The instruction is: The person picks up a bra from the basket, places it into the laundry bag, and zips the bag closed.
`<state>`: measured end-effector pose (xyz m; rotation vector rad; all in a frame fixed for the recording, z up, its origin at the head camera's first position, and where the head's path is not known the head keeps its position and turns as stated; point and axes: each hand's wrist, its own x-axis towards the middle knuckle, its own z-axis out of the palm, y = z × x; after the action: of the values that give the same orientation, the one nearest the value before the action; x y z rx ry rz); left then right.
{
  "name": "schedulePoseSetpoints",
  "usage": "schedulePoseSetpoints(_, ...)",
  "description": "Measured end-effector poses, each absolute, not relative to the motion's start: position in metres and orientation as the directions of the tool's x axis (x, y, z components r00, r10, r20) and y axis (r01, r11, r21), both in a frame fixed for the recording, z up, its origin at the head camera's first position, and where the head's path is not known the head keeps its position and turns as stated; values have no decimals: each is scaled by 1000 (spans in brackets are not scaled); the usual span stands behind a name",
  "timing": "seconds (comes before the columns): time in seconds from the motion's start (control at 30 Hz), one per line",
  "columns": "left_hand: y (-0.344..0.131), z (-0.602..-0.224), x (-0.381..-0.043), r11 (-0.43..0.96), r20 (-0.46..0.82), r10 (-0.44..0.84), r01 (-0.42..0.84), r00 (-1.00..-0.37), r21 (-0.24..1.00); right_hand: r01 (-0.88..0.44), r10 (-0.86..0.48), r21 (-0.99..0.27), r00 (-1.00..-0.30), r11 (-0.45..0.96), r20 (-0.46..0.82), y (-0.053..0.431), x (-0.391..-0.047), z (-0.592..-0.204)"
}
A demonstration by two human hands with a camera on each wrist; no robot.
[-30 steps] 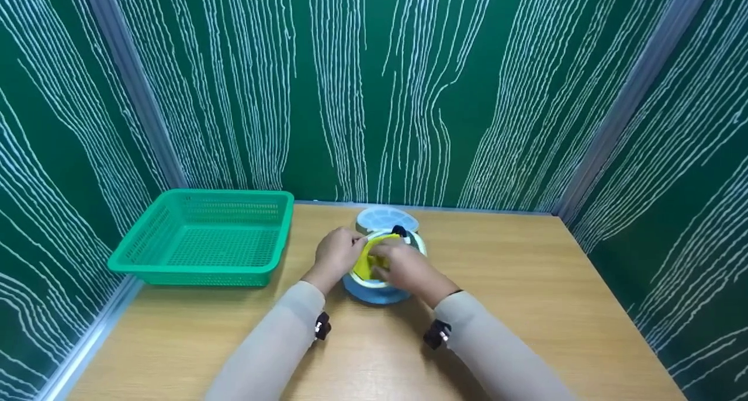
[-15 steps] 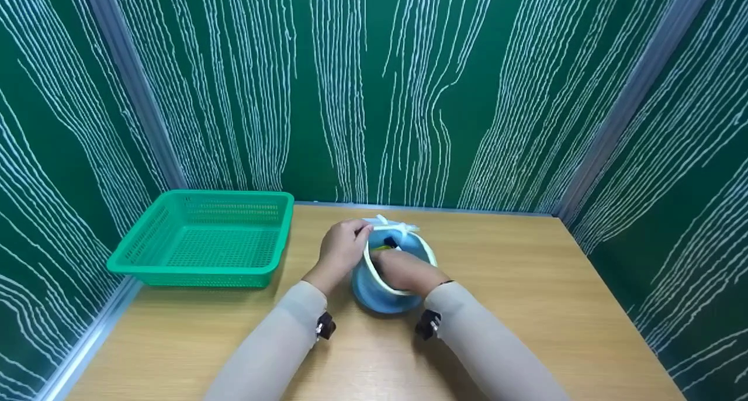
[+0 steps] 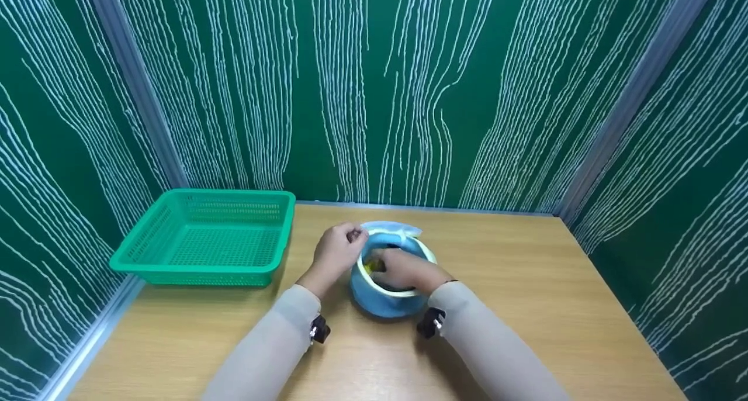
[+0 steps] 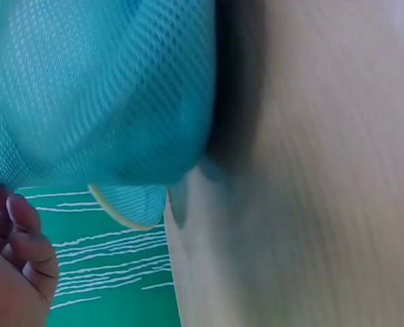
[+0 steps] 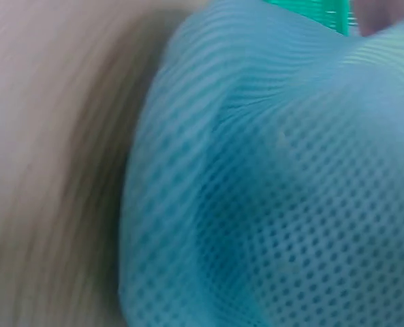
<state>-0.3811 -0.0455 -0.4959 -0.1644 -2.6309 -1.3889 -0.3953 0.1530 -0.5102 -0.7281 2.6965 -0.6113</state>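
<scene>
Light wood grain runs across the desk (image 3: pixel 514 296), which reaches back to green walls. Nearest are two pale grey sleeves, the left sleeve (image 3: pixel 257 342) and the right sleeve (image 3: pixel 491 336), stretching forward over the surface. Small black devices, the left device (image 3: pixel 319 329) and the right device (image 3: pixel 431 323), sit on the inner sides of the cuffs. A thin dark band (image 3: pixel 451 281) circles the right wrist.

Past the cuffs, a round blue mesh bag (image 3: pixel 380 301) stands on the desk between the hands, its cream rim (image 3: pixel 432 255) facing up. The left hand (image 3: pixel 338 249) is at the left side of that rim, fingers curled and pinching the edge; the left wrist view shows the fingertips against the lower part of the mesh on that side. The right hand (image 3: pixel 403 269) reaches down inside the bag. Its fingers are bent beside something yellow (image 3: pixel 374 265), only a patch of which shows; whether they are clamped on it cannot be told. The right wrist view is filled mostly by mesh, with a crease in it and a soft shadow alongside.

Behind the opening, a pale blue flap (image 3: pixel 390 225) is tilted back. Further left, well apart from the bag, rests a green plastic basket (image 3: pixel 198 268) with slotted sides. Beyond rise the green walls (image 3: pixel 301 97), streaked with wavy white lines, with grey posts (image 3: pixel 137 79) at the corners.
</scene>
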Motion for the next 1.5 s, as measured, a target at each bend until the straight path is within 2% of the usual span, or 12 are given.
schedulePoseSetpoints(0.1,-46,-501,-380,596,118,47,123,-992,794,-391,-495,-514,-865,763,-76,158,-397,-505)
schedulePoseSetpoints(0.2,-44,-508,-378,632,58,95,105,-994,768,-347,-416,-627,-909,698,40,167,-401,-495)
schedulePoseSetpoints(0.37,-39,-517,-375,693,-8,155,102,-988,714,-242,-131,-833,-970,497,204,187,-410,-477)
schedulePoseSetpoints(0.47,-36,-520,-371,731,-55,172,90,-984,676,-137,26,-903,-987,407,161,198,-416,-477)
schedulePoseSetpoints(0.57,-34,-523,-366,770,-94,169,72,-981,634,-8,86,-921,-995,390,46,206,-417,-485)
schedulePoseSetpoints(0.67,-32,-525,-364,797,-111,145,50,-983,601,116,95,-906,-992,408,-84,209,-418,-495)
schedulePoseSetpoints(0.83,-29,-524,-368,836,-134,86,-1,-987,549,221,73,-861,-975,459,-211,208,-425,-508)
schedulePoseSetpoints(1.37,-41,-527,-377,845,-147,96,2,-985,535,312,-80,-867,-926,387,-369,190,-450,-508)
schedulePoseSetpoints(1.5,-39,-527,-375,846,-142,94,3,-985,534,301,-134,-900,-925,314,-356,193,-452,-509)
